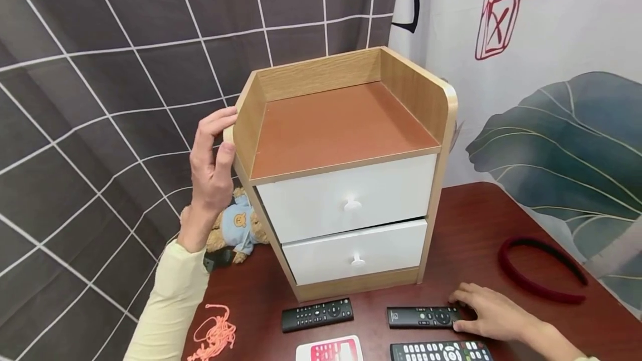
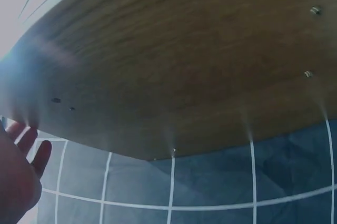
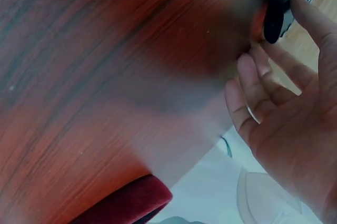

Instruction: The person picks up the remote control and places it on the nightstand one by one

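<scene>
My left hand (image 1: 213, 169) is at the upper left side of a wooden cabinet (image 1: 346, 118) with two white drawers. Its fingers touch the edge of the side panel; in the left wrist view that hand (image 2: 21, 174) lies beside the panel's wood-grain outer face (image 2: 174, 71). On the table, my right hand (image 1: 494, 313) pinches the right end of a black remote control (image 1: 421, 317) between thumb and fingers. From the right wrist, the thumb presses the remote's end (image 3: 276, 8) and the other fingers (image 3: 247, 77) curve below it. Both drawers appear pushed in.
Another black remote (image 1: 317, 315) lies in front of the cabinet, and a larger remote (image 1: 441, 351) nearer me. A red-and-white card-like item (image 1: 328, 350), pink cord (image 1: 217, 334), teddy bear (image 1: 238, 224) and dark red headband (image 1: 539, 288) are also on the table.
</scene>
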Tool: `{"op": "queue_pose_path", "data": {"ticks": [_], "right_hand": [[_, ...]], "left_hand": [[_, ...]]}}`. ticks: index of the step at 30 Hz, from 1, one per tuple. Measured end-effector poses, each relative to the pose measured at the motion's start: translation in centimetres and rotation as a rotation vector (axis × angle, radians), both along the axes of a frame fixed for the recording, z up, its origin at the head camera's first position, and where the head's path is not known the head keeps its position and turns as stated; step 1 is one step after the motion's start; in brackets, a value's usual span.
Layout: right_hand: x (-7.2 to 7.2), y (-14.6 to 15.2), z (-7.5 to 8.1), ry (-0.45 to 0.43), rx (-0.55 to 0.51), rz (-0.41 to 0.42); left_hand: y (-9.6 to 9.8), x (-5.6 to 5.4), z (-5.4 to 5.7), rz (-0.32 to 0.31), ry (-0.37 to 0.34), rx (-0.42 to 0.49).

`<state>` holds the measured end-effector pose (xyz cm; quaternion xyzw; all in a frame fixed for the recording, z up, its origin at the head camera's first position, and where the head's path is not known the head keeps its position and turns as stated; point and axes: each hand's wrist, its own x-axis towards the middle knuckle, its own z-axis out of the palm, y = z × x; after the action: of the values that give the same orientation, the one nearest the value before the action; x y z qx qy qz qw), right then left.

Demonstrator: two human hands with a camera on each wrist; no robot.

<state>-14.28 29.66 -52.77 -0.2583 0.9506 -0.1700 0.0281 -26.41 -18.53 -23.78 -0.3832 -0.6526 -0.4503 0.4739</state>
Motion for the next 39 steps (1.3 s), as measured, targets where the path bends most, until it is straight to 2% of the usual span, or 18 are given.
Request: {"op": "queue_pose_path", "data": {"ticks": [6, 11, 15, 20, 25, 27, 29, 33, 39], "right_hand": [[0.3, -0.4, -0.1, -0.055, -0.014, 0.037], [-0.1, -0.9, -0.1, -0.057, -0.027, 0.065], [-0.3, -1.2, -0.4, 0.013, -0.011, 0.122], [-0.3, -1.5, -0.6, 0.148, 0.032, 0.166], [-0.1, -2.3, -0.4, 0.291, 0.005, 0.2], [0.0, -2.8, -0.1, 0.304, -0.01, 0.196], [0.2, -3.4, 0.2, 0.277, -0.031, 0.189], [0.4, -4.3, 1.2, 0.16, -0.102, 0.181], [0.9, -5.4, 3.2, -0.109, -0.316, 0.219]], "left_hand": [[2.0, -0.3, 0.0, -0.111, 0.026, 0.148], [3.0, -0.6, 0.2, -0.136, 0.06, 0.235], [2.9, -0.5, 0.1, -0.141, 0.056, 0.235], [2.8, -0.6, -0.1, -0.155, 0.045, 0.23], [2.8, -0.8, -0.1, -0.154, 0.05, 0.239], [2.8, -0.9, -0.1, -0.149, 0.052, 0.239], [2.8, -1.0, -0.1, -0.143, 0.052, 0.237], [2.8, -1.2, 0.0, -0.142, 0.047, 0.239], [2.7, -1.2, -0.3, -0.146, 0.038, 0.242]]}}
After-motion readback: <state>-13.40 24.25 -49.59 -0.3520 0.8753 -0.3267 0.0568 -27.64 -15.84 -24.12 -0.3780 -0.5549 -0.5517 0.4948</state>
